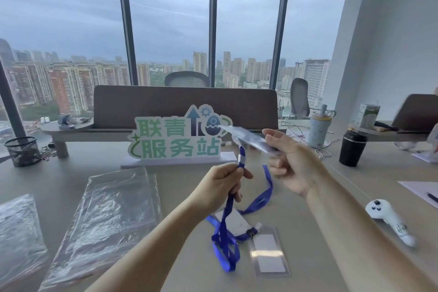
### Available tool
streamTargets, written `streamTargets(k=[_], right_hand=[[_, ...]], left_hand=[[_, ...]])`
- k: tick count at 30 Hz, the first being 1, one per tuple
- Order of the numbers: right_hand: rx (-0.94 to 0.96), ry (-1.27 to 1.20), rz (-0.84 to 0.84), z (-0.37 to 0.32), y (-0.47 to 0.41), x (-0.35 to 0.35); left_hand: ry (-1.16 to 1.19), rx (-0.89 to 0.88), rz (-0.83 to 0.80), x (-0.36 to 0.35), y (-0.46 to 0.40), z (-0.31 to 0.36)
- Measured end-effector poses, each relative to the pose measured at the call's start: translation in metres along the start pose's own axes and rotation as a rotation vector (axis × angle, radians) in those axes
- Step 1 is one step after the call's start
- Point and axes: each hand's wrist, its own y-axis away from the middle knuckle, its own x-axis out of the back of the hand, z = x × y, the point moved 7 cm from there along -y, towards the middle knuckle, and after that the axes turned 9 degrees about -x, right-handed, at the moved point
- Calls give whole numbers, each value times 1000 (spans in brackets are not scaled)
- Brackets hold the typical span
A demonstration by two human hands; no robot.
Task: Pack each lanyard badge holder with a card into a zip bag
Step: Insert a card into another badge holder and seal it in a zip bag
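**Blue lanyard and badge holder held up over the table**

Nearest to the camera, a second clear badge holder [269, 253] with a white card inside is seen lying flat on the table [331, 232], and a dark clip is joined to its top end. Just to its left, loops of blue strap are piled on the table beside a white card [233, 220]. On the left part of the table, clear zip bags [106, 216] are stacked, and one more bag [19, 232] is laid at the far left edge. At the right, a white controller [388, 223] is placed on the table.

Above these things, the blue lanyard [228, 206] is gripped by the left hand [220, 185]; the fingers are curled round the strap just below its silver crimp, and the strap hangs down to the loops on the table. A little farther and to the right, a clear badge holder [248, 138] is pinched at its end between the thumb and fingers of the right hand [290, 163]. This holder is kept in the air, nearly flat, and it looks blurred.

Behind the hands, a green and white sign [180, 137] stands upright on the table. Farther right, a black tumbler [352, 148] and a light blue cup [320, 129] are seen. At the far left a black mesh pot [22, 150] is standing. Behind all, large windows show a city.
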Motion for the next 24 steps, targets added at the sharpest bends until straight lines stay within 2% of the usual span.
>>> streamTargets(k=[2, 4, 7, 8, 10, 12, 13, 15, 18, 21, 24], right_hand=[[81, 108, 86, -6, -1, 4], [274, 394, 216, -21, 3, 4], [578, 1071, 408, -40, 19, -9], [618, 1315, 432, -40, 22, -16], [590, 1690, 374, -36, 29, -30], [445, 1835, 196, -25, 30, -34], [344, 1808, 77, -18, 29, -31], [175, 1577, -156, -9, 31, -27], [81, 1180, -374, -6, 38, -27], [181, 849, -378, -8, 34, -23], [242, 617, -215, -5, 20, -11]], left_hand=[[-93, 31, -34, -2, 7, 2], [-223, 53, -44, 2, 13, 6], [-482, 69, -85, 10, 18, 16], [-551, 55, -116, 12, 18, 22], [-658, 7, -166, 16, 17, 34], [-722, -33, -179, 23, 13, 44], [-731, -43, -172, 28, 10, 47], [-679, -45, -139, 37, 6, 50], [-406, 3, -91, 41, 7, 41], [-151, 43, -70, 34, 20, 26], [-20, 91, -66, 22, 34, 10]])
